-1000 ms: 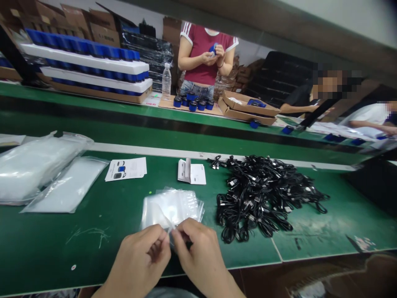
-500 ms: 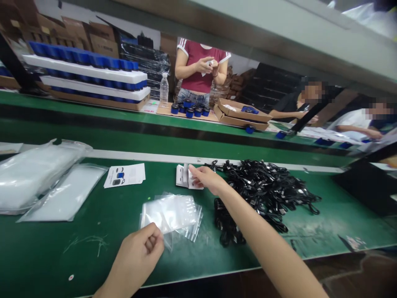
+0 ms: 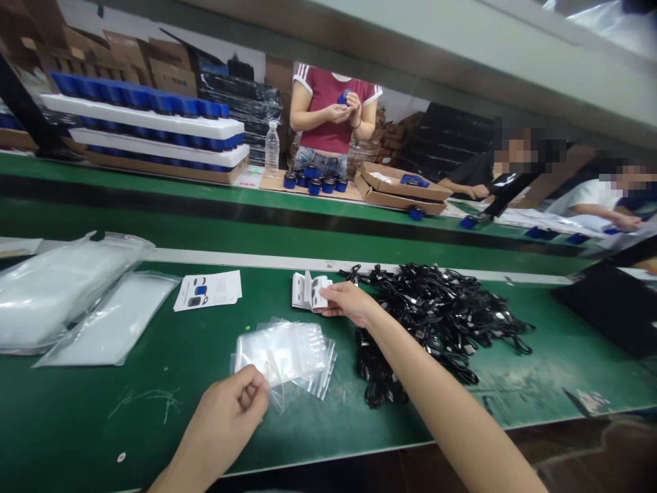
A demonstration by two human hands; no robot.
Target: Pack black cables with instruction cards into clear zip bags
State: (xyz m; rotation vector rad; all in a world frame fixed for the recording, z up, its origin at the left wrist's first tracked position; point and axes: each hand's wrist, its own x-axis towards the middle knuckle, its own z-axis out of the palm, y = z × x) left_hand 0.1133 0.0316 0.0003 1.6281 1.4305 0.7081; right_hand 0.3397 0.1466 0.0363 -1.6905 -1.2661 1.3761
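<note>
My left hand [image 3: 230, 414] is closed, pinching a small clear zip bag [image 3: 274, 383] at the near edge of a stack of clear zip bags [image 3: 287, 349] on the green table. My right hand [image 3: 346, 301] reaches forward and grips the top white leaflet of a small stack of leaflets [image 3: 308, 291], lifting its edge. A large heap of coiled black cables [image 3: 441, 318] lies just right of my right arm.
Large clear plastic bags [image 3: 61, 291] and a printed card [image 3: 208, 289] lie at the left. Beyond a green conveyor [image 3: 205, 222], a person in a red top [image 3: 333, 109] handles a blue item behind blue round parts [image 3: 313, 181] and cardboard boxes [image 3: 400, 188]. Two seated people work at the far right.
My right hand left the small bag, reached out to the leaflet stack, and has now pinched and raised a leaflet. My left hand kept hold of the bag.
</note>
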